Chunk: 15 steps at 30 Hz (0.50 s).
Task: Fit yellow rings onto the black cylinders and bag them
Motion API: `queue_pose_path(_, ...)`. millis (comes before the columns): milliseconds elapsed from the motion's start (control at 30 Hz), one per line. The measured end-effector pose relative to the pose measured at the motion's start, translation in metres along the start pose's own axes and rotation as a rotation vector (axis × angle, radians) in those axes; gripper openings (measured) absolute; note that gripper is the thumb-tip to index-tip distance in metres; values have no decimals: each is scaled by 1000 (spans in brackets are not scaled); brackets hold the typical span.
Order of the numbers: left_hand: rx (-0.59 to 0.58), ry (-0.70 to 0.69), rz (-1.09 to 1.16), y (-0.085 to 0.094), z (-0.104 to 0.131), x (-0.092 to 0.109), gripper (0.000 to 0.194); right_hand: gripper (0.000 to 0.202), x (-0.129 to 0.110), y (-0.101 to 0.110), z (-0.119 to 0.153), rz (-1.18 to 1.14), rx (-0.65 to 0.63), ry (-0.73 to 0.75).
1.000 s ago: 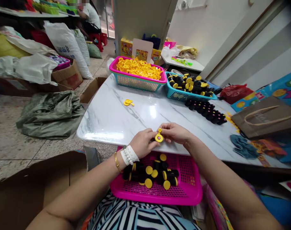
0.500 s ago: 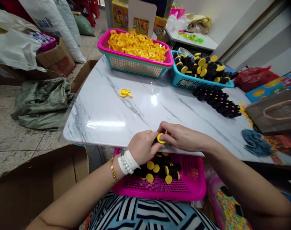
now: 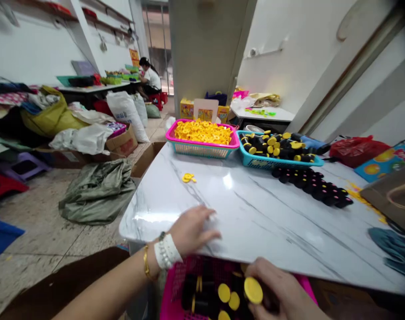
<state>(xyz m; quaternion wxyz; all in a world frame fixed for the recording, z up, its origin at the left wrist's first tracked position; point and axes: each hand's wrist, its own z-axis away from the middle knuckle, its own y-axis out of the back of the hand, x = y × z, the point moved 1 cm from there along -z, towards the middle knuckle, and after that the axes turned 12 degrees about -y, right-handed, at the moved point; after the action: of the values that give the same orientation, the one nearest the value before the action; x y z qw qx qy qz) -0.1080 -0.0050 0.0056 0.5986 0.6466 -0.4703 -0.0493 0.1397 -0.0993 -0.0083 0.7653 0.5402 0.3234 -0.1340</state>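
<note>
Over the table's front edge, my left hand (image 3: 196,229) reaches with fingers apart and nothing in them. My right hand (image 3: 277,284) grips a black piece with a round yellow cap (image 3: 253,290) above the pink basket (image 3: 168,291). Inside that basket lie several similar black pieces with yellow caps (image 3: 224,293). A few yellow ring-shaped parts (image 3: 188,178) rest on the white marbled table (image 3: 219,213), beyond my left hand. At the back stands a pink and teal basket (image 3: 202,149) heaped with yellow ring-shaped parts (image 3: 202,132).
A blue basket (image 3: 279,162) holds more black and yellow pieces. Rows of black pieces (image 3: 312,184) stand before it. At right are a brown paper bag (image 3: 394,195) and blue cloth (image 3: 394,249). A co-worker (image 3: 151,80) sits far off at another table.
My hands have come apart; the right carries the capped piece down to the right over the pink basket, the left is now empty and spread. The view has tilted up.
</note>
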Motion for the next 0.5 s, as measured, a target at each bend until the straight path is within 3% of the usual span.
queue_pose_path(67,144,63,-231,24,-9,-42,39,28,12,-10,13,106,-16,-9)
queue_pose_path(133,164,159,-378,37,-29,-85,50,31,20,-10,20,129,-27,0)
queue_pose_path(233,-16,168,-460,27,-66,-126,59,31,28,21,18,-36,137,44)
queue_pose_path(367,-97,-1,-489,-2,-85,-121,58,21,68,115,-6,-156,717,63)
queue_pose_path(433,-101,-84,-450,-10,-83,-112,55,20,108,166,-26,-227,932,-32)
queue_pose_path(500,-71,-127,-427,-11,-79,-108,51,31,155,208,-46,-402,1082,-178)
